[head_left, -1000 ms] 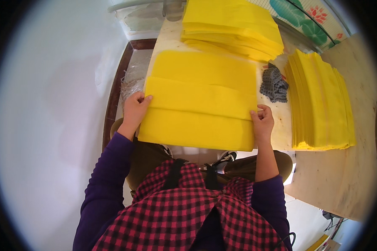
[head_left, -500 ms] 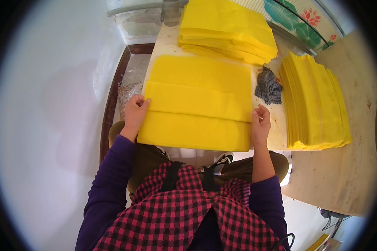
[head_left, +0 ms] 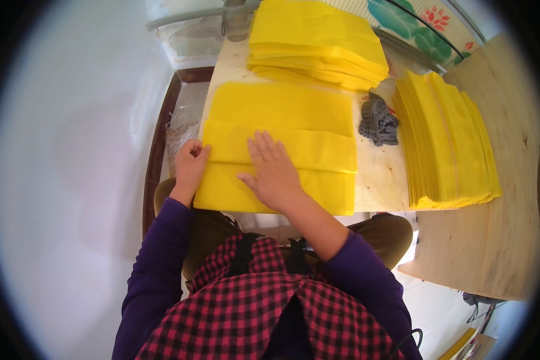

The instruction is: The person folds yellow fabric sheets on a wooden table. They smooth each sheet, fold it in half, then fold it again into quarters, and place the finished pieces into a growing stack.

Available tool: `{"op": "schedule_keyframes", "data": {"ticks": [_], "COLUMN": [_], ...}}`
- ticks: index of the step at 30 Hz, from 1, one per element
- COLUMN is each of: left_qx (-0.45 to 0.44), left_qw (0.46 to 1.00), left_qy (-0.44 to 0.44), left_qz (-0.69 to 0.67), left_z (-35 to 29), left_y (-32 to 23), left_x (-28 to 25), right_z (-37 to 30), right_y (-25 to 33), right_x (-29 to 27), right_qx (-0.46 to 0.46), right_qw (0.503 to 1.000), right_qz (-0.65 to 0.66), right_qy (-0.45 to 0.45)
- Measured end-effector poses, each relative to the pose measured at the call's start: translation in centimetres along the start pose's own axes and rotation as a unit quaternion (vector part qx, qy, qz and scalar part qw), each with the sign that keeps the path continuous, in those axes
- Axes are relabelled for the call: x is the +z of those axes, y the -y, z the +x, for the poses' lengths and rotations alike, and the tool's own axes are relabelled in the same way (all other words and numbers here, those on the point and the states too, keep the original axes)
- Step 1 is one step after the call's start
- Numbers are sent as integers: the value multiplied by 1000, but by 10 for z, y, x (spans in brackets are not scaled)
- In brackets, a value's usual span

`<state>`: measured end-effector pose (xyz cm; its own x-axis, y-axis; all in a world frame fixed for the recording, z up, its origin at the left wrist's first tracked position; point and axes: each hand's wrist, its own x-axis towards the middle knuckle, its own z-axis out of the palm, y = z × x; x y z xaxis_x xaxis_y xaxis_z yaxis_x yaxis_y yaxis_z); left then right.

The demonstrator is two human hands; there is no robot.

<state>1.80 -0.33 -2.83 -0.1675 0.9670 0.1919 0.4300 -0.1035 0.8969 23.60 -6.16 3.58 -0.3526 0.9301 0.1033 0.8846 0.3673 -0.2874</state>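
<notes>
A folded yellow cloth (head_left: pixel 327 191) is being kept flat on a pale wooden bench (head_left: pixel 381 186), near its front edge and directly in front of the seated person. A flap is being shown folded across its middle, its edge running from side to side.

The right hand (head_left: pixel 275 172) is being laid open on the cloth, palm down, fingers stretched forward and thumb pointing left, across the edge of the flap. The left hand (head_left: pixel 190 162) is being held with its fingers curled at the cloth's left edge, the thumb touching that edge; whether the cloth is being pinched cannot be told.

Behind the cloth, a loose yellow pile (head_left: pixel 318 33) is being supported by the bench. To the right, a tall yellow stack (head_left: pixel 453 147) is being seen with its many layers showing along the left side. Between the cloth and this stack, a crumpled grey rag (head_left: pixel 378 123) is being left on bare wood. At the far left corner, a see-through bottle (head_left: pixel 236 24) is being stood upright beside the pile.

A red-and-black checked apron (head_left: pixel 222 309) is being worn over purple sleeves (head_left: pixel 156 258) and brown trousers (head_left: pixel 390 235). On the left, the view is being filled by a white wall (head_left: pixel 72 180).
</notes>
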Motion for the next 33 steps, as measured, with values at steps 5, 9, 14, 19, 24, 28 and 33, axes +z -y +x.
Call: {"op": "schedule_keyframes", "data": {"ticks": [5, 9, 14, 19, 24, 28, 33], "left_qx": [-20, 9, 16, -13, 105, 276, 303], "left_qw": [1000, 1000, 999, 1000, 987, 942, 887], "left_qy": [2, 0, -15, 6, -25, 35, 278], "left_qz": [-3, 24, 31, 24, 123, 190, 208], "left_z": [1, 0, -2, -1, 2, -22, -70], "left_y": [1, 0, 0, 2, -21, -66, -124], "left_x": [1, 0, 0, 0, -10, 15, 116], "right_z": [12, -11, -47, -59, -60, -60, -61], "right_y": [-5, -46, -101, -115, -115, -113, -113], "right_x": [14, 8, -12, -14, -13, -13, -12], "right_qx": [80, 143, 221, 239, 240, 245, 234], "right_qw": [995, 987, 969, 965, 965, 964, 966], "right_qz": [-28, -55, -104, -108, -106, -103, -105], "right_qy": [52, 44, 33, 10, 1, 8, -14]}}
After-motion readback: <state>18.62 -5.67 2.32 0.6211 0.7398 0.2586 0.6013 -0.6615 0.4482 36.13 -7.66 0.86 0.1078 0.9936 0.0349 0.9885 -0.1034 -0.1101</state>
